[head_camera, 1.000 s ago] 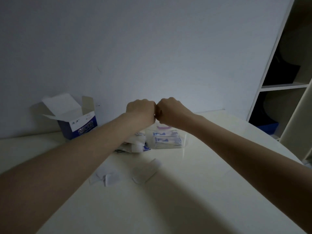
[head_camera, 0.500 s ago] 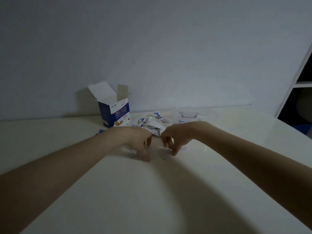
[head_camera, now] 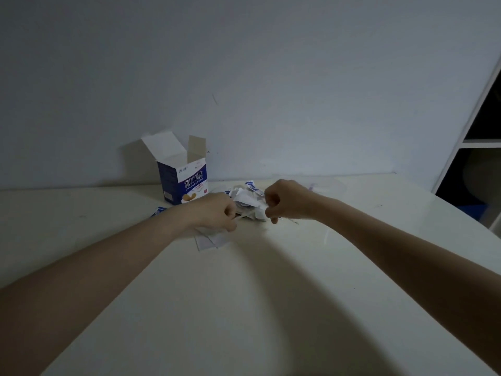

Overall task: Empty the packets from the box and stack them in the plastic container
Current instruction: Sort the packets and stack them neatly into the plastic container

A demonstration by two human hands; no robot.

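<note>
Two bare hands work above a pale, smooth table, fingers curled: the left hand (head_camera: 217,213) pinches a thin paper packet (head_camera: 242,217) at one end, while the right hand (head_camera: 284,202) is curled close by its other end, though whether it grips the packet cannot be told. Flat white packets (head_camera: 211,240) lie under the left hand; a loose heap of crumpled white-and-blue packets (head_camera: 248,198) sits between the fists, toward the table's far edge. An open blue-and-white cardboard box (head_camera: 184,180) stands upright at that far edge, flaps raised. Beyond the right hand, a clear plastic container (head_camera: 330,184) is only faintly visible
</note>
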